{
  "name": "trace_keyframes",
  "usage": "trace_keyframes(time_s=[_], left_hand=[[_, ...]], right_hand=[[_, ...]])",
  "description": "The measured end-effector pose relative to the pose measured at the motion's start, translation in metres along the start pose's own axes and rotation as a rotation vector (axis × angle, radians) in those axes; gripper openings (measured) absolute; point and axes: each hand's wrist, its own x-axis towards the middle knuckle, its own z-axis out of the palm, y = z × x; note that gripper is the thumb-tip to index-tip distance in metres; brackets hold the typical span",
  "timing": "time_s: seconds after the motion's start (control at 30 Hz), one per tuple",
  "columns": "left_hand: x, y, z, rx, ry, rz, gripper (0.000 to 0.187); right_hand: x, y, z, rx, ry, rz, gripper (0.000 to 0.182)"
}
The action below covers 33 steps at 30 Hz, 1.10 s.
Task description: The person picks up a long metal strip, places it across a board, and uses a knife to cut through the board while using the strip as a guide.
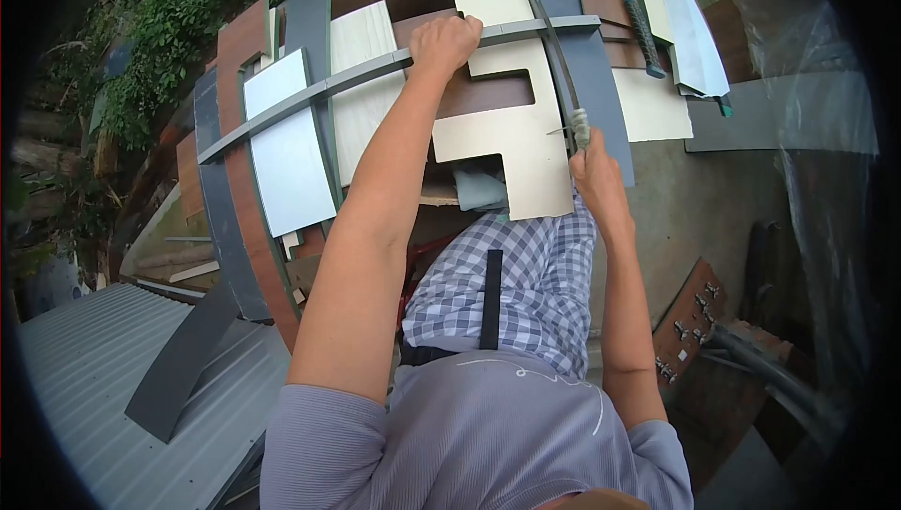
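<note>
My left hand (447, 44) is closed around a long grey metal bar (352, 74), pressing it down over the boards. The bar runs across the stack from lower left to upper right. In my right hand (598, 172) is the pale handle of a hacksaw (561, 60), seen nearly edge-on from above. Its long narrow frame crosses the bar close to the bar's right end. Under both lies a cream panel (535, 149) with rectangular cut-outs, beside a blue-grey board (610, 102).
A hammer (631, 8) with a blue handle lies on boards at the upper right. White panels (286, 153) and brown strips (246, 106) spread to the left. Corrugated metal sheeting (84, 350) is at lower left. A brown board with metal fittings (690, 322) stands at lower right.
</note>
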Motion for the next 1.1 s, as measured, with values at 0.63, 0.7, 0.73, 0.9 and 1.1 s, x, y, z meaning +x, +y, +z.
trace_keyframes(time_s=[0.63, 0.7, 0.73, 0.9, 1.1], left_hand=[[-0.004, 0.000, -0.001, -0.024, -0.066, -0.020, 0.052], [0.000, 0.005, -0.005, -0.009, -0.054, -0.021, 0.051], [-0.001, 0.004, -0.004, 0.005, -0.062, -0.025, 0.051], [0.001, 0.003, -0.001, 0.020, -0.053, -0.055, 0.052], [-0.002, 0.002, -0.003, -0.018, -0.078, -0.036, 0.053]], right_hand=[[-0.011, -0.003, -0.003, -0.009, -0.003, 0.017, 0.027], [0.020, -0.003, 0.002, -0.027, 0.043, -0.051, 0.027], [0.039, -0.006, 0.004, -0.049, 0.077, -0.117, 0.027], [0.097, -0.046, 0.006, -0.071, 0.149, -0.180, 0.023], [0.040, -0.021, 0.002, -0.063, 0.067, -0.103, 0.022]])
